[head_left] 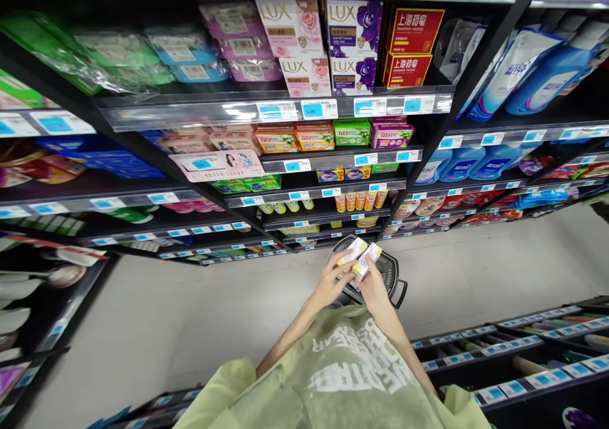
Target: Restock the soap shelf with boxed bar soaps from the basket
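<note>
Boxes fill both grips: my left hand [333, 281] closes on one soap box [353, 250], my right hand [375, 287] on another [368, 261], side by side over the black basket [392, 275] below the shelves [333, 162].

Prob. white-yellow boxes [360, 256], black basket [391, 275]

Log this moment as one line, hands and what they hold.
left hand: holds small box | right hand: holds second box | both over black basket

Black shelves [285, 108] packed with soap boxes and detergent bottles line a shop aisle, blue price tags [311, 110] along their edges, above a pale grey floor [157, 315].
</note>
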Available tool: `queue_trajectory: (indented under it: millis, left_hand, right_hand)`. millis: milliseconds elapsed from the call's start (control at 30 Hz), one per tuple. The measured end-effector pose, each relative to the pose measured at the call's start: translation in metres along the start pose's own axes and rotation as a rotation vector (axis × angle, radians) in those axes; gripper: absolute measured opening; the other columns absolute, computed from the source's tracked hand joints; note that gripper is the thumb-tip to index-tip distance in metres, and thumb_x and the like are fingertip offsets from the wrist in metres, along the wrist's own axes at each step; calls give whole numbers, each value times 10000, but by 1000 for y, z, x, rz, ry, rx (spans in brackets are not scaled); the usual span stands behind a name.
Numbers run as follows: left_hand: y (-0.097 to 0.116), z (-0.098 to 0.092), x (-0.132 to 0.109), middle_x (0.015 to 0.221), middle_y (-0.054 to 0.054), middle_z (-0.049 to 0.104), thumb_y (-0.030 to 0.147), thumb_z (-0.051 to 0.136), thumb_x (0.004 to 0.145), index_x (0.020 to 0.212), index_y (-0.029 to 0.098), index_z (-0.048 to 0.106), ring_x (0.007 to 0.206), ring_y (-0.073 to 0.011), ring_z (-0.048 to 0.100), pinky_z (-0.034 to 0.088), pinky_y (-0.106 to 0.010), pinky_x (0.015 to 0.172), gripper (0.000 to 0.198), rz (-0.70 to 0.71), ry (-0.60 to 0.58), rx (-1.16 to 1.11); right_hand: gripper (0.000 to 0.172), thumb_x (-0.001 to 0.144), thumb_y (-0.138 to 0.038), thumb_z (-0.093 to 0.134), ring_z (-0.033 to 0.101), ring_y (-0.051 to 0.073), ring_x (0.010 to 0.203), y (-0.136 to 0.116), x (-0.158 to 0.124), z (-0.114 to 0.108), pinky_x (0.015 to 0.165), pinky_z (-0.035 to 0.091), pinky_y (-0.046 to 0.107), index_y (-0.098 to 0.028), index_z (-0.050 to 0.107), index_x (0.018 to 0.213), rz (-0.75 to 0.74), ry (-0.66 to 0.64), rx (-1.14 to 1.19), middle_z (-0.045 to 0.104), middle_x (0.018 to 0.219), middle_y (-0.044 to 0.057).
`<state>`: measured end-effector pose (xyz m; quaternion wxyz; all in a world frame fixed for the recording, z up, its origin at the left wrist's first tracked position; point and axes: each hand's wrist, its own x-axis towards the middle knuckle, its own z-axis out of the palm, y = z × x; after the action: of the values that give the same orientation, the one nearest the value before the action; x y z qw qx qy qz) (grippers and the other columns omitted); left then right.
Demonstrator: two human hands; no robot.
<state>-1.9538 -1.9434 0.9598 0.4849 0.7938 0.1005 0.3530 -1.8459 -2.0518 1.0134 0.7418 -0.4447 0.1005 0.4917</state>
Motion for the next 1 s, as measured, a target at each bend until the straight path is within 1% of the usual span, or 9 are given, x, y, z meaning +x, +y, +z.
queue_trajectory:
  millis: [67, 133, 267, 400, 567, 700, 767, 867, 1000]
  left_hand:
    - [0, -2, 1, 1511, -169, 544, 416, 829, 858, 1442, 304, 619, 1431, -370, 497, 443, -620, 1164, 630, 110, -105, 92]
    - [-3, -6, 3, 1524, -189, 515, 444, 904, 765, 1485, 297, 562, 1440, -396, 478, 437, -649, 1159, 811, 162, -125, 155]
    - [-11, -18, 12, 1499, -183, 541, 360, 841, 850, 1378, 285, 632, 1438, -375, 492, 439, -663, 1152, 573, 171, -104, 218]
    - [-6, -34, 21, 1436, -180, 614, 304, 785, 896, 1265, 265, 690, 1396, -351, 551, 460, -663, 1137, 383, 155, -78, 221]
    - [14, -47, 32, 1423, -188, 626, 330, 839, 826, 1320, 261, 677, 1346, -360, 595, 552, -580, 1055, 524, 16, 68, 86]
    - [24, -50, 40, 1429, -198, 605, 308, 883, 744, 1355, 227, 665, 1362, -379, 577, 572, -507, 1026, 653, -138, 121, -204]
    - [27, -52, 44, 1409, -191, 619, 298, 900, 710, 1329, 210, 683, 1348, -376, 586, 526, -516, 1088, 662, -179, 107, -282]
    - [29, -55, 43, 1375, -181, 645, 318, 931, 657, 1308, 198, 697, 1301, -373, 617, 510, -510, 1098, 702, -247, 90, -321]
    - [23, -56, 34, 1369, -179, 667, 334, 967, 587, 1340, 219, 676, 1243, -378, 662, 521, -519, 1069, 816, -345, 98, -406]
  right_hand:
    - [550, 756, -554, 844, 693, 249, 1196, -2, -2, 7, 914, 624, 326, -216, 703, 1167, -24, -28, -41, 726, 1316, 69]
    - [595, 752, -599, 838, 663, 272, 1260, -4, -4, 13, 950, 618, 361, -227, 693, 1193, -43, -63, -103, 709, 1348, 69]
    - [680, 798, -708, 751, 625, 294, 1321, -7, -5, 22, 979, 606, 407, -240, 657, 1283, -105, -162, -281, 695, 1371, 82]
    - [696, 817, -708, 743, 650, 271, 1281, -15, -10, 24, 993, 595, 393, -271, 613, 1343, -89, -210, -397, 666, 1413, 77]
    - [703, 840, -669, 747, 688, 292, 1187, -38, -18, 16, 854, 640, 409, -268, 541, 1379, -44, -372, -470, 668, 1384, 114]
    - [852, 806, -594, 809, 638, 282, 1265, -67, -11, 12, 910, 631, 401, -317, 407, 1504, -295, -290, -536, 455, 1618, 133]
    - [842, 814, -564, 803, 602, 288, 1318, -84, -5, 14, 949, 613, 394, -330, 418, 1525, -408, -365, -623, 393, 1663, 122]
    - [735, 813, -503, 806, 630, 298, 1264, -107, 1, 23, 889, 610, 366, -284, 544, 1464, -440, -538, -893, 565, 1522, 129]
    - [730, 785, -469, 813, 710, 271, 990, -128, 7, 39, 729, 597, 342, -244, 577, 1439, -337, -625, -1144, 722, 1231, 122]
